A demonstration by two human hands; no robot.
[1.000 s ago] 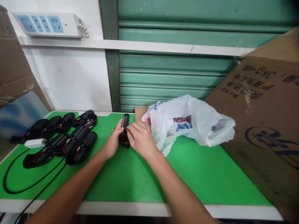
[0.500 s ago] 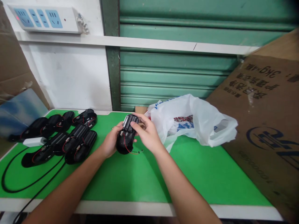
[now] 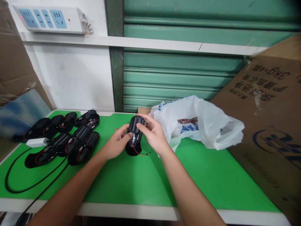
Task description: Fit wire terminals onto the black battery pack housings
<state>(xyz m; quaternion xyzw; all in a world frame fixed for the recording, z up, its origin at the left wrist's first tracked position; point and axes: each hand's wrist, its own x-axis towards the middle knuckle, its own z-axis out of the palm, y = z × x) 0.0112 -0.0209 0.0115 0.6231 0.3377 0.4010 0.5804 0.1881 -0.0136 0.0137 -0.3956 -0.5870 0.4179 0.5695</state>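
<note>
Between my two hands is a glossy black plastic housing [image 3: 134, 146] with a ribbed upper part and thin red and black wires trailing from its lower end. My left hand [image 3: 118, 142] grips its left side, the thumb lying across the middle. From the right, my right hand [image 3: 151, 130] holds the ribbed top, thumb pressed on its face and fingers behind. The fingers behind the housing are partly hidden. Several similar black housings with red wires [image 3: 86, 147] lie grouped at the left of the green table mat [image 3: 131, 185].
A crumpled white plastic bag [image 3: 211, 125] with red wires inside lies right of my hands. Large cardboard boxes [image 3: 265, 110] flank the table. A black cable [image 3: 28, 190] loops at left by a white block [image 3: 37, 142]. A power strip [image 3: 50, 20] hangs on the wall.
The thumb of my left hand has moved onto the middle of the housing. A pale strip visible along the housing's upper left edge before no longer shows. The view has shifted slightly.
</note>
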